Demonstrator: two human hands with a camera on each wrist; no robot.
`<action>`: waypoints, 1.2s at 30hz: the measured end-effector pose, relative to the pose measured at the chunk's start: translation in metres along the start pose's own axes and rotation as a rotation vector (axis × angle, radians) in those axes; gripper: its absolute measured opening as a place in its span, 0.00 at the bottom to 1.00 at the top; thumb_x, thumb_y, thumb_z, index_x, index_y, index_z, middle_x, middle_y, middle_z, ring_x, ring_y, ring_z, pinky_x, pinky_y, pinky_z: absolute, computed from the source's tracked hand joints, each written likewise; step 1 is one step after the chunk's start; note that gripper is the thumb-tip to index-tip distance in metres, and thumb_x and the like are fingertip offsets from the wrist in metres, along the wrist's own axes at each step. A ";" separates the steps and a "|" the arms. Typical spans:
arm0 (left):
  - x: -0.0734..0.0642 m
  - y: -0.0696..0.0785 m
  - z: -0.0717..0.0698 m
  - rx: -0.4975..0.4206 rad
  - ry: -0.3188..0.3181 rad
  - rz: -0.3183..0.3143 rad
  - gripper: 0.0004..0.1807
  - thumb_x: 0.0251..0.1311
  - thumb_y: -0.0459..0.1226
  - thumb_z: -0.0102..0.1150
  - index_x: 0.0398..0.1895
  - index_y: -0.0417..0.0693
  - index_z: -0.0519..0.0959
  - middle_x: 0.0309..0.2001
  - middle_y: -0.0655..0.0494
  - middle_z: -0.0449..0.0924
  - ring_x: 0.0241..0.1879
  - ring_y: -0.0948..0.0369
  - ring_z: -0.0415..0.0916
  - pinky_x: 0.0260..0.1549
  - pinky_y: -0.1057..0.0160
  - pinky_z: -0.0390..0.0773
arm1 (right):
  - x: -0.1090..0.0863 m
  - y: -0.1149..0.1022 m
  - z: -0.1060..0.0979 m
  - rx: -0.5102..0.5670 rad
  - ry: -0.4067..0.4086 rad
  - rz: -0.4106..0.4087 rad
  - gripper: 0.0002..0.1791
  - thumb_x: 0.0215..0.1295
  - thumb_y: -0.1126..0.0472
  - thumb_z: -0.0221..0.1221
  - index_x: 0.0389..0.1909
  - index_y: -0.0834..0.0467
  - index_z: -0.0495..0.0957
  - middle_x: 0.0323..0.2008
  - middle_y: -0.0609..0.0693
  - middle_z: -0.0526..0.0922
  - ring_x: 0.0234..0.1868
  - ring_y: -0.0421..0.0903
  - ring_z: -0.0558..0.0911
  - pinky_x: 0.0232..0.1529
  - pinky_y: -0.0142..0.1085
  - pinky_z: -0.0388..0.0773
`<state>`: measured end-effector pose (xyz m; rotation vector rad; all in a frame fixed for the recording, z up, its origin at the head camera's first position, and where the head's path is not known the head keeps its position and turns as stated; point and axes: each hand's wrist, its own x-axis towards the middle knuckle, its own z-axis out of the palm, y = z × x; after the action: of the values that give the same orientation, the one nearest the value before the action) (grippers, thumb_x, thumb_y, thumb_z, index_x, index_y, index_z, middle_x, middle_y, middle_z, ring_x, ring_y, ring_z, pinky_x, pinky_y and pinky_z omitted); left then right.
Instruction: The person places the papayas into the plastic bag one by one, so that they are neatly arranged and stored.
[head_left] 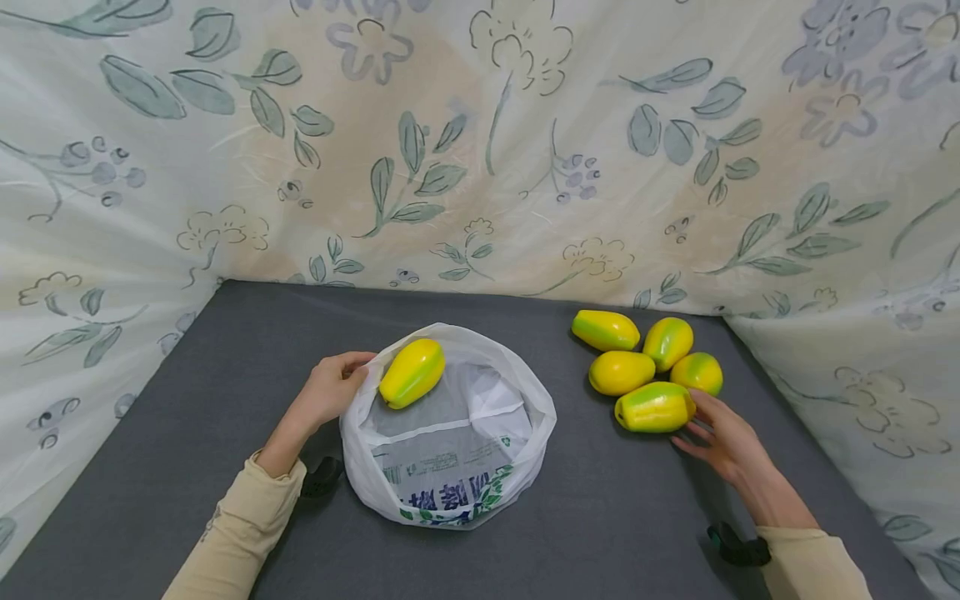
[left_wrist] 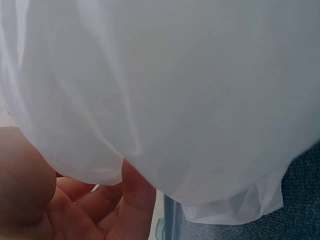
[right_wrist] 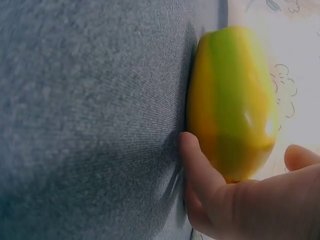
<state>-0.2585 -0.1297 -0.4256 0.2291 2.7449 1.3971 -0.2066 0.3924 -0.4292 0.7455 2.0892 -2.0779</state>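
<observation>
L hand (head_left: 330, 396) on bag (head_left: 542, 408), R hand (head_left: 723, 437) by near fruit (head_left: 655, 407)
I see L fingers pinching left rim (head_left: 358, 421), R's spread nr fruit's rt end.

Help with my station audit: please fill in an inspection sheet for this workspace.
Surface: dark gray cloth.
Job's things: white plastic bag, open, one papaya in its mouth; five papayas grouped to the right.
Clutter: nothing seen.
Left grip: holds the bag's rim.
Right grip: at the end of the nearest papaya; no firm hold shown.
Cables: nothing seen.
Surroundings: floral fabric behind and at both sides.
</observation>
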 end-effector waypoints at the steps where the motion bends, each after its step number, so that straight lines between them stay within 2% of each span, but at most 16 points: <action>1: 0.000 -0.001 0.000 -0.002 0.000 0.004 0.19 0.70 0.31 0.44 0.61 0.33 0.70 0.50 0.37 0.76 0.45 0.47 0.76 0.39 0.53 0.78 | 0.001 0.000 0.001 -0.008 0.005 -0.003 0.41 0.65 0.38 0.53 0.73 0.50 0.49 0.56 0.50 0.58 0.60 0.55 0.57 0.59 0.55 0.64; 6: -0.001 -0.002 -0.001 -0.009 -0.001 0.012 0.19 0.70 0.31 0.43 0.61 0.33 0.70 0.50 0.37 0.76 0.44 0.48 0.76 0.38 0.55 0.78 | 0.010 0.002 0.002 -0.048 0.037 -0.006 0.52 0.62 0.35 0.53 0.76 0.56 0.39 0.64 0.59 0.50 0.64 0.59 0.53 0.57 0.55 0.67; 15: -0.002 -0.002 -0.002 -0.009 -0.001 0.017 0.19 0.70 0.31 0.43 0.61 0.33 0.70 0.49 0.37 0.76 0.43 0.48 0.76 0.37 0.55 0.78 | 0.008 0.001 0.005 -0.057 0.056 -0.008 0.57 0.59 0.34 0.54 0.75 0.60 0.33 0.70 0.63 0.41 0.67 0.61 0.51 0.56 0.55 0.67; 18: -0.002 -0.001 -0.002 -0.011 -0.001 0.023 0.19 0.70 0.31 0.43 0.61 0.32 0.70 0.50 0.37 0.76 0.43 0.48 0.76 0.38 0.55 0.78 | 0.002 -0.001 0.009 -0.062 0.044 -0.007 0.57 0.60 0.34 0.53 0.75 0.61 0.33 0.69 0.65 0.42 0.66 0.62 0.51 0.58 0.55 0.65; 25: -0.002 -0.001 -0.003 -0.016 -0.006 0.027 0.19 0.70 0.31 0.43 0.62 0.33 0.70 0.51 0.37 0.76 0.44 0.47 0.76 0.38 0.55 0.78 | -0.001 -0.004 0.011 -0.075 0.022 0.000 0.52 0.63 0.38 0.54 0.75 0.62 0.39 0.57 0.56 0.56 0.60 0.56 0.60 0.52 0.49 0.73; 30: -0.002 0.000 -0.003 -0.013 -0.005 0.033 0.19 0.71 0.31 0.43 0.61 0.33 0.70 0.50 0.37 0.76 0.43 0.48 0.76 0.37 0.56 0.78 | -0.001 -0.006 0.011 -0.061 0.007 0.017 0.50 0.63 0.40 0.56 0.74 0.62 0.44 0.53 0.52 0.59 0.57 0.53 0.63 0.58 0.51 0.67; 33: -0.002 0.000 -0.003 -0.010 -0.007 0.027 0.19 0.71 0.31 0.43 0.62 0.33 0.70 0.51 0.37 0.76 0.45 0.47 0.75 0.39 0.54 0.78 | -0.002 -0.005 0.010 -0.048 -0.017 0.025 0.50 0.64 0.40 0.55 0.74 0.63 0.41 0.60 0.56 0.57 0.61 0.56 0.61 0.61 0.53 0.62; 36: -0.002 0.000 -0.003 -0.008 -0.008 0.023 0.19 0.70 0.31 0.43 0.62 0.33 0.70 0.52 0.36 0.76 0.46 0.46 0.75 0.40 0.53 0.78 | -0.003 -0.004 0.007 -0.049 -0.059 0.029 0.52 0.65 0.41 0.54 0.74 0.64 0.35 0.67 0.62 0.48 0.67 0.60 0.55 0.63 0.52 0.59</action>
<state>-0.2572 -0.1319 -0.4237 0.2669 2.7385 1.4089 -0.2076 0.3849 -0.4252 0.6957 2.0776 -2.0006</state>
